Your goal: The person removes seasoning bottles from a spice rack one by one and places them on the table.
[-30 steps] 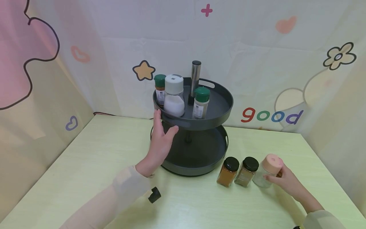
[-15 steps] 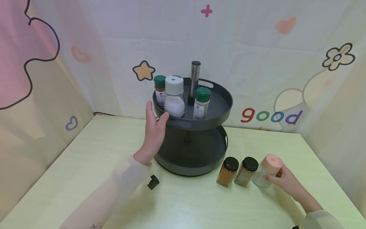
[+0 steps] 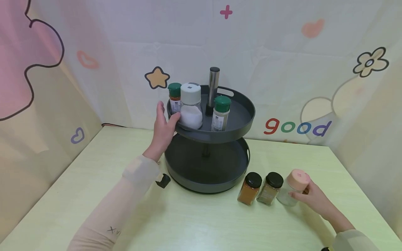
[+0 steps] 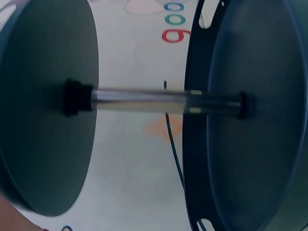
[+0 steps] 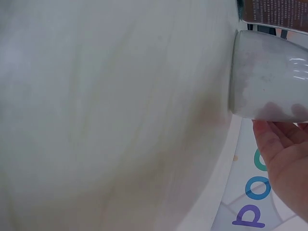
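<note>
A dark grey two-tier turntable (image 3: 216, 137) stands on the table. My left hand (image 3: 163, 130) is at the left rim of its upper tier, fingers extended, thumb tip overlapping a white-lidded jar of white powder (image 3: 191, 116). In the left wrist view, both tiers flank the metal post (image 4: 139, 100). To the right, my right hand (image 3: 318, 200) grips a clear glass jar with a pink lid (image 3: 298, 179). The right wrist view shows that jar's body (image 5: 269, 77) with fingers along its side; the jar stands on the table.
Two square black-lidded spice jars, one orange-brown (image 3: 248, 191) and one paler (image 3: 269, 191), stand just left of the pink-lidded jar. Green-capped shakers (image 3: 175, 94) (image 3: 221, 116) share the upper tier. Behind hangs a patterned curtain (image 3: 251, 55).
My left hand has moved left and up along the upper tier's rim, from its front left to its left side. The jars and my right hand have stayed in place.
</note>
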A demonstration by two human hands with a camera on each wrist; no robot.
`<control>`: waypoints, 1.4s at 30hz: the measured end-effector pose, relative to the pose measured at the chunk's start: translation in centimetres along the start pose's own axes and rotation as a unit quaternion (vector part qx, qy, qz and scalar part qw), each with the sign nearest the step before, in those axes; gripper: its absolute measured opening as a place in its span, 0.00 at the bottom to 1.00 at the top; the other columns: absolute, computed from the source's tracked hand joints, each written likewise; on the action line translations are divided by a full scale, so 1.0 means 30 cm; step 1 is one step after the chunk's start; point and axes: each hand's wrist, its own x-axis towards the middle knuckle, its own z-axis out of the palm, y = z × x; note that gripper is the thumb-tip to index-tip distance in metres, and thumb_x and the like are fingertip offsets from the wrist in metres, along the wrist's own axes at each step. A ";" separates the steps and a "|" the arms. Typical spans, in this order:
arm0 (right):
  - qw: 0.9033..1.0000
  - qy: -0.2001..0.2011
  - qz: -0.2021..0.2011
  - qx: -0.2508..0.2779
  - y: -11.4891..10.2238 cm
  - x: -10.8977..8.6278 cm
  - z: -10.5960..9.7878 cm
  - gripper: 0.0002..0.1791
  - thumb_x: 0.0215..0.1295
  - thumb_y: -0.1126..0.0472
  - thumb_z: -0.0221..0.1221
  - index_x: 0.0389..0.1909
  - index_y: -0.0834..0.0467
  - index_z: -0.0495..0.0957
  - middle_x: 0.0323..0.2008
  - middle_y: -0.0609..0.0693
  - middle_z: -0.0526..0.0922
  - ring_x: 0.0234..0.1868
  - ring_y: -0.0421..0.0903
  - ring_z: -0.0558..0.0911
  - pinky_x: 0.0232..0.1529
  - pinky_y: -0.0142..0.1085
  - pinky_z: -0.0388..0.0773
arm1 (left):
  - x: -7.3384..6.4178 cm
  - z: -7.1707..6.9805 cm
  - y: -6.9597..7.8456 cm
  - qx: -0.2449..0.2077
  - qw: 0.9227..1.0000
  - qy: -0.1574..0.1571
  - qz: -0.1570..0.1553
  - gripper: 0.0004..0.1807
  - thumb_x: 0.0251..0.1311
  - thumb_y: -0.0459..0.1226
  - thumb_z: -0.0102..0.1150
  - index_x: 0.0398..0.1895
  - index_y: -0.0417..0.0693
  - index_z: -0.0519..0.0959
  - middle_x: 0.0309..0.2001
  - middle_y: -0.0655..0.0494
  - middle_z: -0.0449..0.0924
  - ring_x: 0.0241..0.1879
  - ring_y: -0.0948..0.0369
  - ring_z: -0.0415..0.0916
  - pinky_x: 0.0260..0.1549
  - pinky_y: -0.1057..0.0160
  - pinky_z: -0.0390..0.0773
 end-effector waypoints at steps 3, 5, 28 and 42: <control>1.000 0.000 -0.002 0.001 -0.002 0.001 -0.001 0.32 0.53 0.64 0.58 0.57 0.69 0.55 0.37 0.27 0.68 0.39 0.24 0.70 0.37 0.23 0.70 | 0.021 -0.006 -0.010 -0.006 1.000 -0.006 -0.001 0.38 0.60 0.48 0.39 0.69 0.54 0.35 0.70 0.59 0.34 0.69 0.62 0.34 0.65 0.55 0.47; 1.000 0.000 -0.005 0.002 -0.001 0.002 -0.002 0.32 0.53 0.65 0.57 0.57 0.69 0.55 0.37 0.27 0.68 0.39 0.24 0.70 0.37 0.23 0.70 | 0.033 -0.007 -0.014 -0.012 1.000 -0.009 -0.002 0.37 0.61 0.48 0.37 0.69 0.53 0.35 0.70 0.59 0.35 0.69 0.62 0.35 0.65 0.56 0.48; 0.999 -0.013 0.029 -0.018 -0.001 0.013 -0.008 0.34 0.53 0.62 0.58 0.57 0.69 0.54 0.45 0.55 0.71 0.38 0.21 0.68 0.37 0.23 0.71 | 0.044 0.006 -0.020 -0.096 0.994 -0.049 -0.011 0.32 0.60 0.41 0.33 0.68 0.53 0.41 0.68 0.54 0.45 0.66 0.57 0.45 0.63 0.53 0.52; 0.999 -0.016 0.025 -0.015 -0.005 0.013 -0.007 0.34 0.54 0.62 0.58 0.58 0.69 0.53 0.44 0.51 0.70 0.39 0.23 0.68 0.37 0.23 0.70 | -0.031 0.051 -0.011 -0.071 0.997 0.006 0.021 0.34 0.60 0.43 0.38 0.68 0.56 0.40 0.66 0.58 0.48 0.63 0.60 0.49 0.63 0.56 0.52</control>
